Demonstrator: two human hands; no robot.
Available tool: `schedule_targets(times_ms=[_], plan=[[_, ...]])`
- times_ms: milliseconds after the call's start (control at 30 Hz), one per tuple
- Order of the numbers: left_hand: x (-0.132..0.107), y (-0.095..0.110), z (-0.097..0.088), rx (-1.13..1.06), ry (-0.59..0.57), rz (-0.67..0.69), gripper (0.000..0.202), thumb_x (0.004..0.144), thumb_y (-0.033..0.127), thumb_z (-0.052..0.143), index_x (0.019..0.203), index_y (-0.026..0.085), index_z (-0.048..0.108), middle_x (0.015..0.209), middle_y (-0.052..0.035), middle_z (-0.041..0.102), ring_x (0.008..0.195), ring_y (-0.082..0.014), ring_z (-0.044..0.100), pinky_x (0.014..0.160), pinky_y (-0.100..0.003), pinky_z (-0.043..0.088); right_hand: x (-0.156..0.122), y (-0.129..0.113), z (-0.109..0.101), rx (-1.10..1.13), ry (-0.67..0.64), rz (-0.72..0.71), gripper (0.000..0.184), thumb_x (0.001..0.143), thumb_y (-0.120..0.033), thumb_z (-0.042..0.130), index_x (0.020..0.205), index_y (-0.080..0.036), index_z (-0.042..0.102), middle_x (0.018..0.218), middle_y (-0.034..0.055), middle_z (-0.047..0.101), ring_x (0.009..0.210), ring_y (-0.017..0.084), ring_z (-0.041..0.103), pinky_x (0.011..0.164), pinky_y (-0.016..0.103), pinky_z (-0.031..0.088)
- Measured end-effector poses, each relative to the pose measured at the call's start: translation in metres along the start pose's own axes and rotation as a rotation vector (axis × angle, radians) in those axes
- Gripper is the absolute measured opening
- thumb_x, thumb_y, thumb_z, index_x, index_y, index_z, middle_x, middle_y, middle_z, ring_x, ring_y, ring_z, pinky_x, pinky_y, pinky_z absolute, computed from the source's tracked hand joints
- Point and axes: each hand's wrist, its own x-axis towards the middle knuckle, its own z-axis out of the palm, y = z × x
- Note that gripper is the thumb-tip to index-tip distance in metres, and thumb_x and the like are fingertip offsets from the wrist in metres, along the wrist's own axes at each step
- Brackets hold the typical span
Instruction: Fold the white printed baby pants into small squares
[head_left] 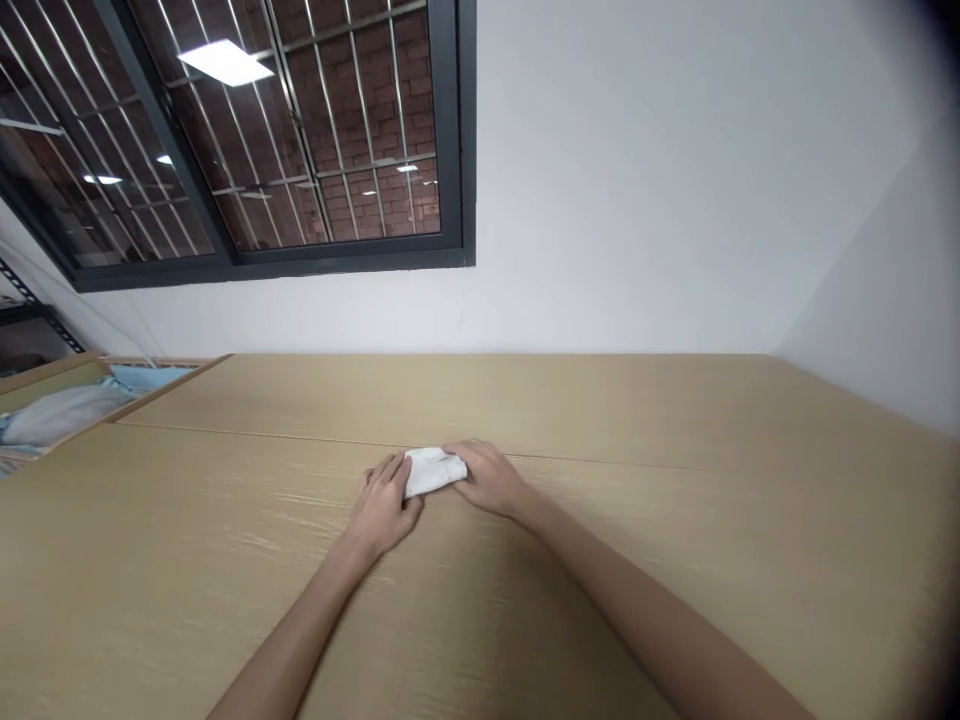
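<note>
A small white folded cloth [432, 469] lies on the light wooden table [225, 560], near the seam between two table boards. My left hand [384, 505] rests on its left end, fingers curled over the edge of the cloth. My right hand [486, 477] presses on its right end, fingers bent around the fabric. Both forearms reach in from the bottom of the view, and the cloth sits between the two hands.
A wooden tray or box [45, 375] at the far left holds pale blue and white fabric [64, 412]. A white wall stands behind the table, with a dark-framed barred window [240, 140] at upper left. A dark shelf frame shows at the left edge.
</note>
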Motion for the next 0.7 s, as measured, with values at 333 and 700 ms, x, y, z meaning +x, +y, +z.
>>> schedule_targets(times_ms=[333,700], plan=[[-0.028,0.039,-0.026,-0.688,-0.148,-0.188,0.048,0.096,0.049,0.053,0.131,0.021,0.038,0.100,-0.0068,0.074,0.076,-0.0213,0.070,0.070,-0.034,0.055,0.013,-0.024,-0.022,0.702,0.046,0.716,0.061,0.082,-0.037,0.076,0.130,-0.021,0.042,0.108,0.0095,0.067,0.077,0.020,0.069,0.068,0.032,0.055],[-0.057,0.071,-0.021,-0.035,-0.154,0.231,0.054,0.102,0.042,0.041,0.148,0.014,0.039,0.149,-0.0176,0.050,0.140,-0.0318,0.045,0.116,-0.051,0.040,0.010,-0.035,-0.031,0.357,0.011,0.331,0.045,0.098,-0.041,0.054,0.139,-0.021,0.052,0.146,0.0125,0.054,0.132,0.026,0.054,0.108,0.044,0.046]])
